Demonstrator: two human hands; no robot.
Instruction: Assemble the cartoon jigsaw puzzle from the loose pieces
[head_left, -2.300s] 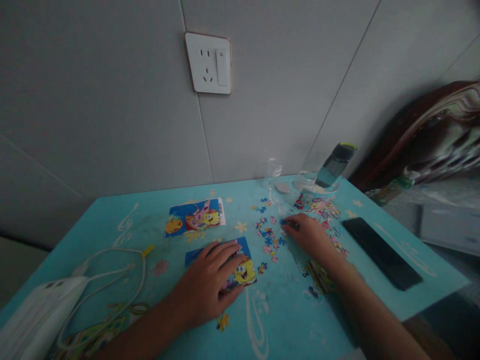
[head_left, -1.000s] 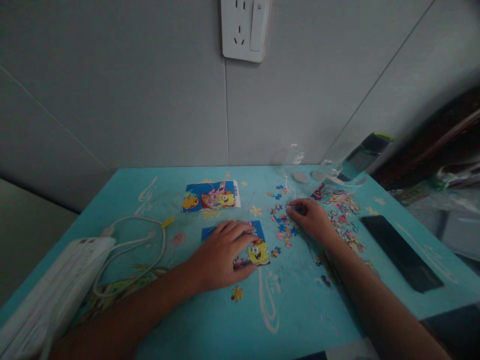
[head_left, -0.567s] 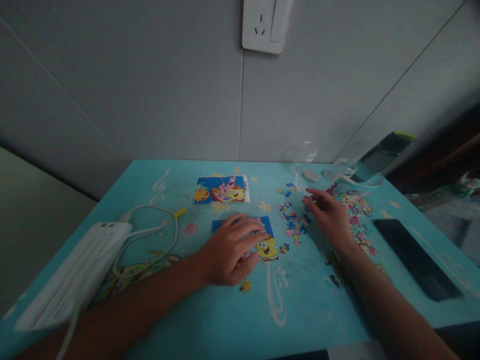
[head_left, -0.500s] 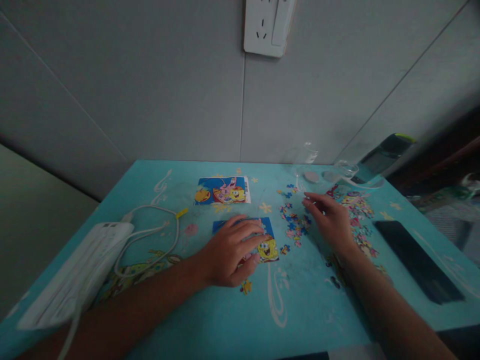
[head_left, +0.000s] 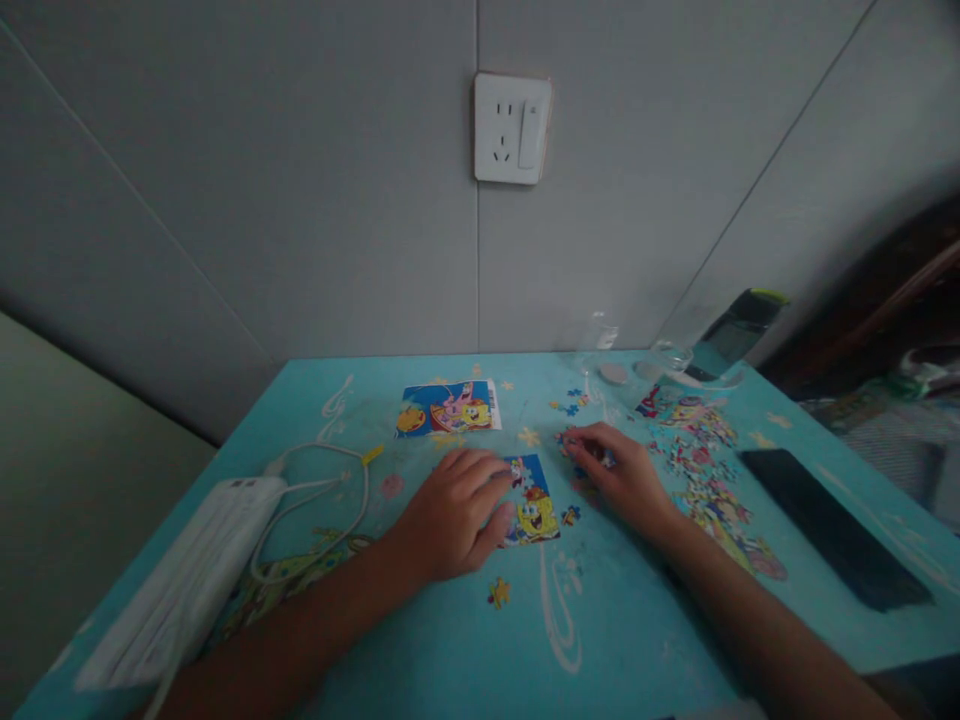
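Note:
A partly assembled puzzle (head_left: 536, 510) with a yellow cartoon face lies at mid-table. Over its left part rests my left hand (head_left: 457, 515), fingers apart and slightly curved. My right hand (head_left: 619, 470) is over the small group of loose pieces right of the puzzle, thumb and forefinger together; whatever is between the tips is too small to make out. A printed picture card (head_left: 448, 408) lies behind the puzzle. One loose yellow piece (head_left: 499, 592) sits in front of the puzzle, and another piece (head_left: 571, 516) is beside its right edge.
Many loose pieces (head_left: 701, 455) spread at the right, beside a dark flat object (head_left: 832, 525). A white power strip (head_left: 184, 575) and a looped cable (head_left: 365, 500) lie at the left. Clear containers (head_left: 671, 355) stand at the back right, near the wall.
The view has tilted upward. My right hand has moved left and down onto the loose pieces, its fingertips closing. My left hand has shifted slightly left, uncovering more of the puzzle.

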